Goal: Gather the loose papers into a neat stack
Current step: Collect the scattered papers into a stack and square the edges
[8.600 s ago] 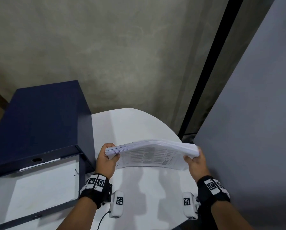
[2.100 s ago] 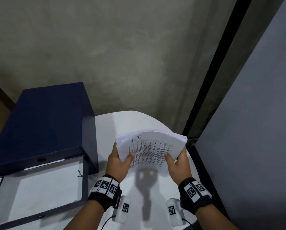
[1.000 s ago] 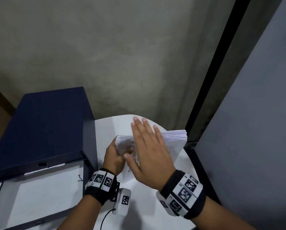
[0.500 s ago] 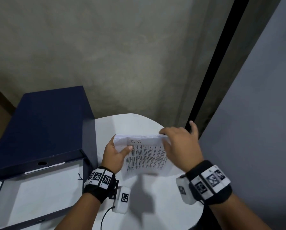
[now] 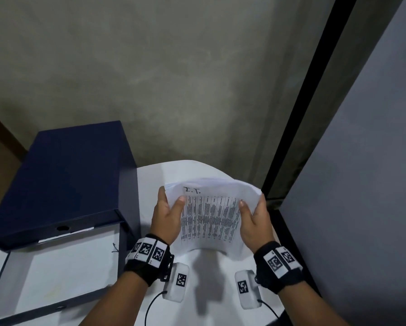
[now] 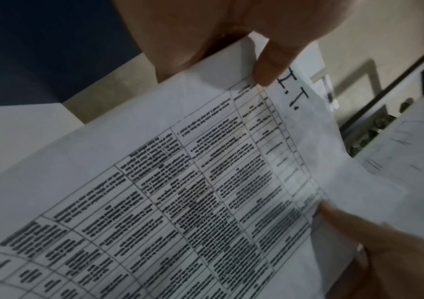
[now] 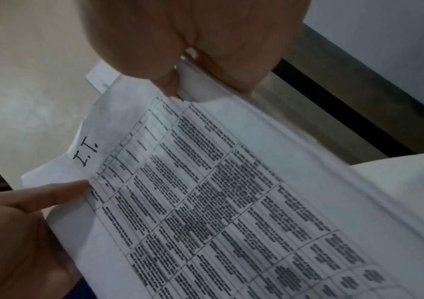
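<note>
step: squaring papers [image 5: 211, 215] held upright between hands | left hand [image 5: 165, 217] and right hand [image 5: 256, 222] grip opposite side edges, thumbs on front | next: likely tap bottom edge on table [image 5: 204, 290] beneath

The papers [image 5: 211, 215] form one white stack, held up off the tabletop [image 5: 164, 175] above its far right part, near the rounded far edge. The top sheet faces up, printed with a ruled table of dense black text, with "I.T." handwritten near its far left corner. The stack bows upward across its width, and at the right side the sheet edges fan slightly apart.
</note>
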`<state>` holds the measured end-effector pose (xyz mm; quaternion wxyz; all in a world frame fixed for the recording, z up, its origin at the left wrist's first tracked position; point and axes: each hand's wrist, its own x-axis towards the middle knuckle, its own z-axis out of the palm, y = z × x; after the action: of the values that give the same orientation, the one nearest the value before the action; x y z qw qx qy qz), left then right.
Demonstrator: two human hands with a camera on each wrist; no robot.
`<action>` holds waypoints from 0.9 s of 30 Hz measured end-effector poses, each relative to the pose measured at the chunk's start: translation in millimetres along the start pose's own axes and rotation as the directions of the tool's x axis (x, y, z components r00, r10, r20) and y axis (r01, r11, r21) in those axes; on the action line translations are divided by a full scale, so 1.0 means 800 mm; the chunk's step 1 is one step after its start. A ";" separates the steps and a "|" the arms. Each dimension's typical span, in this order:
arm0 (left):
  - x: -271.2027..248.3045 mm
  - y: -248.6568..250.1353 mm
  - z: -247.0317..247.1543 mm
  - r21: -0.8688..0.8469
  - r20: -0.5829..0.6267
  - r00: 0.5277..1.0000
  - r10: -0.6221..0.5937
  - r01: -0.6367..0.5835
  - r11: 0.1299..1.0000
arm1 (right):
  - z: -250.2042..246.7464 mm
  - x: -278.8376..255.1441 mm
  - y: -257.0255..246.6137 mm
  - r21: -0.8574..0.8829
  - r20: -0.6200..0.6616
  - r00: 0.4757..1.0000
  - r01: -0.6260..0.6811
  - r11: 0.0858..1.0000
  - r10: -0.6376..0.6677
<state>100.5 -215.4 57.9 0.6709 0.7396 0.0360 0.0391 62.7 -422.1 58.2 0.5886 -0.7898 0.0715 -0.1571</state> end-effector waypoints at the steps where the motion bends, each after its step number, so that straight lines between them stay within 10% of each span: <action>1: -0.003 0.009 0.004 0.014 -0.022 0.999 0.039 -0.039 0.999 | 0.000 0.002 -0.011 -0.002 -0.024 0.998 0.051 0.999 -0.051; 5: -0.013 0.022 0.014 0.055 -0.077 0.980 0.181 -0.177 0.983 | 0.003 0.006 -0.028 -0.022 -0.082 0.985 0.151 0.988 -0.152; 15: -0.021 -0.028 0.013 0.288 0.022 1.000 -0.013 0.006 0.958 | 0.004 -0.008 0.012 -0.179 0.062 0.995 -0.064 0.982 0.076; 19: -0.011 -0.013 0.005 0.373 0.062 0.988 0.142 -0.155 0.915 | -0.018 0.009 -0.034 -0.301 -0.057 0.971 0.205 0.931 -0.233; 23: -0.008 0.010 0.010 0.439 0.221 0.917 0.332 -0.398 0.806 | -0.026 0.028 -0.096 -0.663 0.255 0.880 0.461 0.589 -0.401; 27: -0.006 0.024 0.023 0.470 0.357 0.850 0.387 -0.521 0.712 | -0.031 0.040 -0.096 -0.631 0.452 0.857 0.503 0.590 -0.248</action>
<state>97.7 -235.9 74.9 0.3976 0.8853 -0.2170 0.1051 79.0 -431.3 142.8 0.1790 -0.9680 -0.1379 -0.1088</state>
